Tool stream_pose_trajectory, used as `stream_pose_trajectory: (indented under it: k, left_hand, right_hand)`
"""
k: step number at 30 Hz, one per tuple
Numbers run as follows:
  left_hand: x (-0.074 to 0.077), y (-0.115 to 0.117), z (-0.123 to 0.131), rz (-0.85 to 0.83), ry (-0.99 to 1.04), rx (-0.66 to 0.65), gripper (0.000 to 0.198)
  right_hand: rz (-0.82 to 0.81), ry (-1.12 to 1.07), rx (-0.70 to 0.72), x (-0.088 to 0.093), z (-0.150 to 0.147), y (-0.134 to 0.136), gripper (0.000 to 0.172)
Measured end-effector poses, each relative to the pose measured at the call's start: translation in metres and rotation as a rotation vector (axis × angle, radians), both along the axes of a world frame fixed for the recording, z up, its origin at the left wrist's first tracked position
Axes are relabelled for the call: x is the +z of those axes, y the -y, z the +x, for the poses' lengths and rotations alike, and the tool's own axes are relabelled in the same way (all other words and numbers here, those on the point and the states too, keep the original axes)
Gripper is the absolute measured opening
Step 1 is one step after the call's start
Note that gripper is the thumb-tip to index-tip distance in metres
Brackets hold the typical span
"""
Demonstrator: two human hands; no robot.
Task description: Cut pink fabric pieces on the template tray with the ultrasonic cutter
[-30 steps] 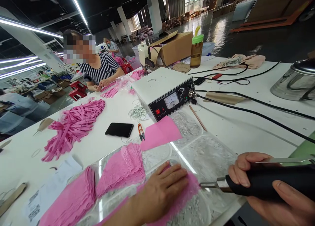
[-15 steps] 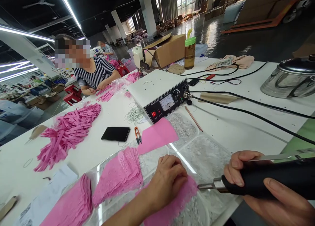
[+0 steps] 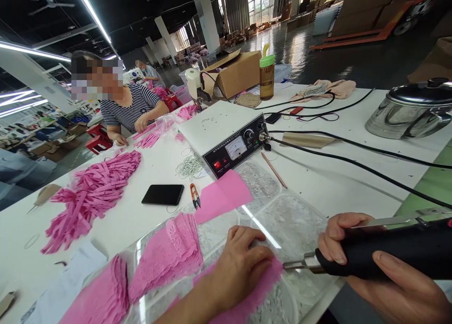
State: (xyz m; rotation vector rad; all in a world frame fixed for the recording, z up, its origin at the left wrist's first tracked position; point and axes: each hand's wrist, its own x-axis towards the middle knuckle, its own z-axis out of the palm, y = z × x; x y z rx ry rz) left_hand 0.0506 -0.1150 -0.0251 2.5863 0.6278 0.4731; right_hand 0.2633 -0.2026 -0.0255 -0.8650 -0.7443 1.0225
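My right hand (image 3: pixel 399 286) is wrapped round the black handle of a handheld ultrasonic welder (image 3: pixel 384 253). The welder's metal tip touches the right edge of a pink fabric piece (image 3: pixel 259 298). My left hand (image 3: pixel 243 260) presses that piece down with bent fingers, close to the tip; the palm hides part of the fabric. Under it lies a clear plastic sheet (image 3: pixel 296 220). To the left sit a stack of pink lace-edged pieces (image 3: pixel 167 258) and another pink stack (image 3: pixel 100 295). A single flat pink piece (image 3: pixel 224 194) lies beyond my left hand.
A control box (image 3: pixel 235 147) with a dial stands behind, black cables (image 3: pixel 339 159) running right. Around it are thread snips (image 3: pixel 195 196), a phone (image 3: pixel 162 194), a pencil (image 3: pixel 274 170), a bottle (image 3: pixel 267 76) and a metal pot (image 3: pixel 406 112). A co-worker (image 3: pixel 132 105) sits across beside pink strips (image 3: pixel 95 192).
My left hand's fingers have shifted slightly right on the pink fabric, towards the tip. The welder stays at the fabric's edge. The co-worker's hands have moved apart. The view has shifted slightly.
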Motion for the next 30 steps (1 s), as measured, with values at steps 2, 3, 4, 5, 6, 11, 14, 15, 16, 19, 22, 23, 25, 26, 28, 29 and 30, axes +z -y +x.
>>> stream_pose_trajectory:
  k: [2,3,4,5,6,11,14,15,16,19,22,23,25,26,28,29,30]
  left_hand:
    - [0.0,0.001,-0.002,0.045,0.015,-0.025,0.013]
    - [0.001,0.001,-0.003,0.077,0.028,-0.044,0.014]
    - [0.001,0.001,-0.005,0.109,0.036,-0.067,0.014]
    - [0.001,0.002,-0.006,0.136,0.039,-0.091,0.015]
    - [0.002,0.002,-0.008,0.158,0.035,-0.114,0.015]
    - [0.001,0.001,-0.012,0.197,0.005,-0.166,0.018]
    - [0.001,0.0,-0.013,0.199,0.003,-0.191,0.021]
    - [0.001,0.0,-0.014,0.199,0.003,-0.198,0.023]
    - [0.001,0.0,-0.014,0.201,0.004,-0.204,0.024]
    - [0.004,-0.001,-0.013,0.218,0.003,-0.218,0.025]
    - [0.006,-0.001,-0.012,0.237,-0.021,-0.235,0.025]
    - [0.006,-0.001,-0.012,0.243,-0.033,-0.243,0.025]
    - [0.007,-0.001,-0.012,0.26,-0.058,-0.249,0.025]
    - [0.007,-0.001,-0.012,0.27,-0.068,-0.248,0.025]
    - [0.006,0.0,-0.013,0.286,-0.085,-0.248,0.025]
    - [0.006,0.0,-0.013,0.292,-0.093,-0.248,0.026]
    - [0.005,0.001,-0.014,0.296,-0.098,-0.249,0.026]
  right_hand:
    - [-0.036,-0.102,-0.02,0.003,-0.002,0.001,0.027]
    - [-0.055,-0.155,-0.029,0.004,-0.003,0.001,0.028]
    - [-0.076,-0.202,-0.036,0.006,-0.004,0.001,0.028]
    - [-0.094,-0.236,-0.04,0.007,-0.005,0.002,0.029]
    - [-0.106,-0.258,-0.039,0.009,-0.005,0.002,0.029]
    - [-0.105,-0.286,-0.033,0.008,-0.004,0.001,0.03]
    - [-0.058,-0.253,-0.038,0.007,-0.003,-0.002,0.027]
    - [-0.03,-0.23,-0.036,0.007,-0.003,-0.003,0.027]
    - [0.001,-0.203,-0.032,0.007,-0.002,-0.004,0.026]
    - [0.066,-0.152,-0.034,0.006,0.0,-0.007,0.025]
    - [0.085,-0.136,-0.041,0.007,0.001,-0.008,0.025]
    - [0.085,-0.137,-0.037,0.007,0.001,-0.008,0.025]
    - [0.078,-0.156,-0.025,0.008,0.002,-0.008,0.024]
    - [0.07,-0.168,-0.018,0.008,0.002,-0.008,0.024]
    - [0.057,-0.181,-0.009,0.009,0.002,-0.008,0.026]
    - [0.052,-0.184,-0.011,0.009,0.001,-0.007,0.026]
    - [0.046,-0.188,-0.022,0.01,0.001,-0.007,0.027]
